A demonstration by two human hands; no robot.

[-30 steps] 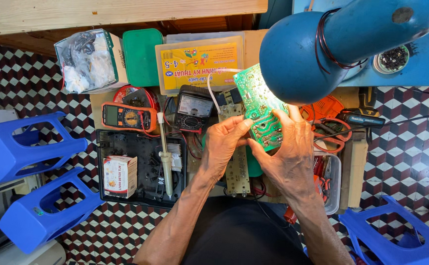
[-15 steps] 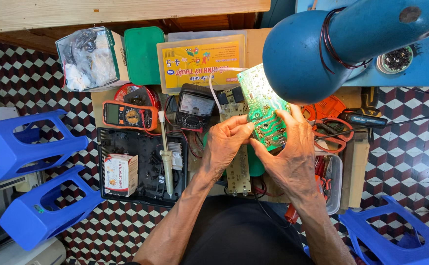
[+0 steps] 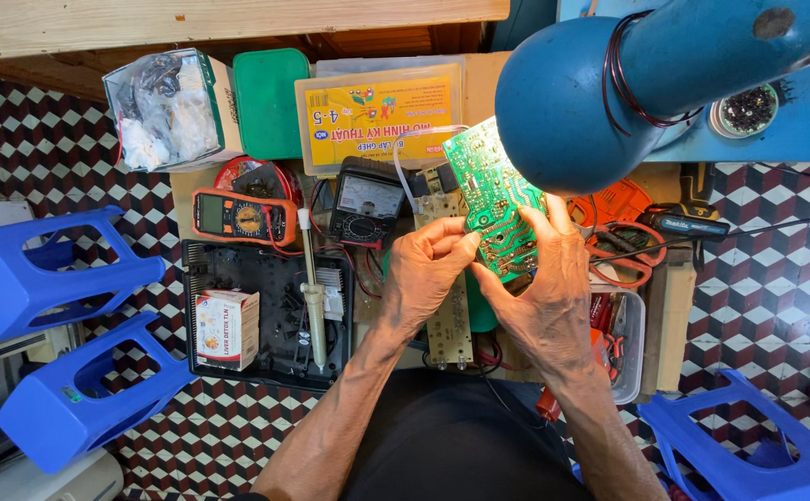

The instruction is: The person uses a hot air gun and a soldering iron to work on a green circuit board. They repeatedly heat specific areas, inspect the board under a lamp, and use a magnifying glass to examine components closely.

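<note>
Both your hands grip green circuit board [image 3: 490, 198], tilted above tabletop [image 3: 666, 306]: left hand [image 3: 428, 274] pinches lower edge, right hand [image 3: 546, 292] supports from beside. Orange multimeter [image 3: 240, 217] lies left.

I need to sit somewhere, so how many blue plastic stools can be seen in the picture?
3: two lie tipped at the left, upper blue stool and lower blue stool; a third blue stool is at the bottom right, partly cut off. Others may be hidden.

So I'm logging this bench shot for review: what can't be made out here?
All in the head view:
- Green circuit board: lower end covered by left hand and right hand.
- Bench behind: hidden by blue lamp shade.
- Blue stool: cut off by the frame edge.
- Board's components: too small.
</note>
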